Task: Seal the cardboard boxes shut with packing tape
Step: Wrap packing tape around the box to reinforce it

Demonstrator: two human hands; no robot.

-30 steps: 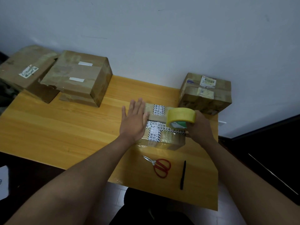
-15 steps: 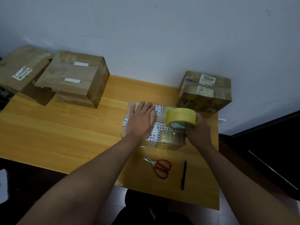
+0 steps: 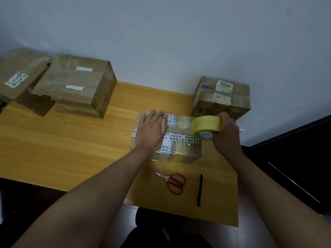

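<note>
**Pressing down the flat box while the tape roll is held at its right end**

Looking down from the head camera, I see my left hand lying flat, fingers straight and together, on top of the flat cardboard box near the middle of the wooden table. My right hand grips the yellow packing tape roll, fingers curled round it, above the box's right end. Whether the roll touches the box, I cannot tell. Red-handled scissors and a black pen lie apart on the table's near side. A labelled box stands behind, against the wall; two larger boxes sit far left.
</note>
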